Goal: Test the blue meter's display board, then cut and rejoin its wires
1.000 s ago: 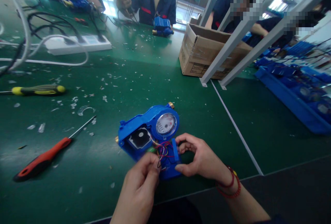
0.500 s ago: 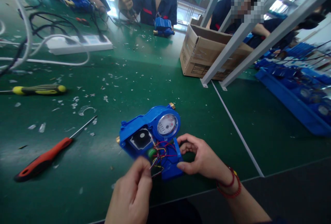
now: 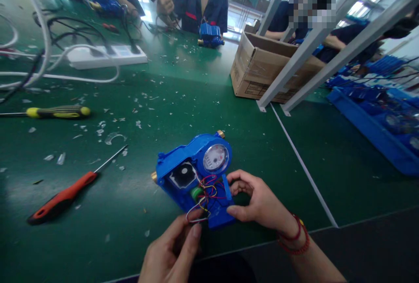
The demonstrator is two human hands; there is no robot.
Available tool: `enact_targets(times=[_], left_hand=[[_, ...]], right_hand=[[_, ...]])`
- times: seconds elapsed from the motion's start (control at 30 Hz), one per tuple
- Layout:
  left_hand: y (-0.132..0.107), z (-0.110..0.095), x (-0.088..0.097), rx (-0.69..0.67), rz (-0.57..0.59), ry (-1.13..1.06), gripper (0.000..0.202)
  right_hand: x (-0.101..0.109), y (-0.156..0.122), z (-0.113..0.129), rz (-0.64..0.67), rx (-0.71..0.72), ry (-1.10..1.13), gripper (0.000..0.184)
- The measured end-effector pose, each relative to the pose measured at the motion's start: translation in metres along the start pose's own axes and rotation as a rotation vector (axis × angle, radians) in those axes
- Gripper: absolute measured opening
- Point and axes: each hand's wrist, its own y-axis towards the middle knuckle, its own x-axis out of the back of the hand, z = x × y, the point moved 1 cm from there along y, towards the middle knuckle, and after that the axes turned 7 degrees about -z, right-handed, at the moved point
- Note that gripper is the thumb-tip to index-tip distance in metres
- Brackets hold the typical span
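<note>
A blue water meter (image 3: pixel 190 148) with a round dial lies on the green bench in front of me, its side compartment uncovered. Red, yellow, black and white wires (image 3: pixel 209 187) run from that compartment to a blue cover (image 3: pixel 221 215) beside it. My right hand (image 3: pixel 253 198) grips the cover's right edge between thumb and fingers. Below the compartment, my left hand (image 3: pixel 178 241) has its thumb and index finger apart. A loop of thin wire lies against the index fingertip. The other left fingers are partly hidden.
An orange-and-black screwdriver (image 3: pixel 65 196) and a yellow-and-black screwdriver (image 3: pixel 59 112) lie at left among plastic scraps. Behind them is a white power strip (image 3: pixel 108 56) with cables. A cardboard box (image 3: pixel 252 67), metal posts and a blue tray (image 3: pixel 369 130) stand right. Co-workers sit across.
My left thumb and index finger have parted from their pinch at the wires, and the wire loop now shows. My right hand stays on the cover. The whole view has shifted slightly.
</note>
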Motion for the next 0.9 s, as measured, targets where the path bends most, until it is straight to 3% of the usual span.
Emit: enact_targets(times=[0.13,0.3,0.5,0.9], left_hand=[[-0.003,-0.010,-0.020,0.131,-0.076,-0.264,0.051],[-0.002,-0.013,-0.031,0.225,-0.133,-0.389,0.041],[-0.001,0.000,-0.031,0.168,-0.067,-0.419,0.041],[-0.006,0.017,-0.026,0.073,-0.142,-0.238,0.036]], right_hand=[[0.000,0.000,0.000,-0.010,0.003,-0.001,0.050],[-0.003,-0.002,0.000,-0.002,-0.002,0.000,0.050],[-0.004,-0.002,0.001,0.020,-0.013,0.013,0.049],[-0.004,0.001,-0.010,0.068,-0.064,0.144,0.047]])
